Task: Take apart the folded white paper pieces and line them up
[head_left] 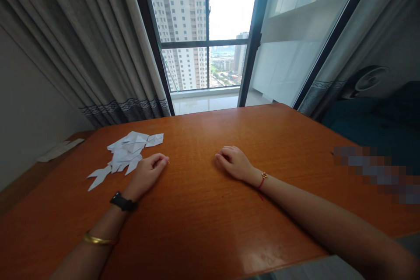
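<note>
Both my hands rest on the wooden table (197,210), some way apart. My left hand (152,170) is curled into a loose fist with nothing visible in it. Just left of it lies a pile of folded white paper pieces (129,151), one shaped like a forked tail at the near left. My right hand (234,162) is also curled closed on the bare wood, its fingertips tucked under. No object shows in it. A black watch (123,201) and a gold bangle (98,239) are on my left arm, a red string bracelet (263,178) on my right wrist.
A blurred-out object (377,173) lies at the table's right edge. Strips of paper (61,149) sit on a ledge at the far left. Beyond the table are a grey curtain (108,52) and a window (208,43). A fan (367,79) stands at the right.
</note>
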Available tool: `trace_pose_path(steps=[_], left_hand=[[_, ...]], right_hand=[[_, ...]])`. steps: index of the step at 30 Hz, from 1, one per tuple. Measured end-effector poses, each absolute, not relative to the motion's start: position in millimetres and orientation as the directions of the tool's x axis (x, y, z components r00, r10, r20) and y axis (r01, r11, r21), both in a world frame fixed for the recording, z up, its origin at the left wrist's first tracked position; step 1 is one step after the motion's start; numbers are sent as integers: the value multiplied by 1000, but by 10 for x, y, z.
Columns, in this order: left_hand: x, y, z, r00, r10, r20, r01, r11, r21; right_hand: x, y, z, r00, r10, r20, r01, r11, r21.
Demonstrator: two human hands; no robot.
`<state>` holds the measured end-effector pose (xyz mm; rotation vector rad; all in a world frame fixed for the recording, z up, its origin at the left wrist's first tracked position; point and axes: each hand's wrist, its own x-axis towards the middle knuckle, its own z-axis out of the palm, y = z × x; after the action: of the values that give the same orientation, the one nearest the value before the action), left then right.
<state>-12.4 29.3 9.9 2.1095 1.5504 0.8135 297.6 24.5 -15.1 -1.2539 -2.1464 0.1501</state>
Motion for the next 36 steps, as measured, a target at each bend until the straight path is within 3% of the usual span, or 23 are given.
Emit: trace_pose_path(steps=[9,18,24,36], left_hand=[[-88,328,-2,238,969,70,608,-204,768],[-109,347,-22,197,978,69,541,-167,824],[-112,358,-37,185,980,70,549,-162,820],[-114,347,-30,205,977,63,566,-171,806]], right_hand=[[3024,203,-36,-390,797,461,707,580,-404],[3191,301,-124,-228,913,338,808,371,-458],[3149,277,-137,-329,880,342,796,453,-401],[3164,262,-130,-336,875,347,783,465,-414]])
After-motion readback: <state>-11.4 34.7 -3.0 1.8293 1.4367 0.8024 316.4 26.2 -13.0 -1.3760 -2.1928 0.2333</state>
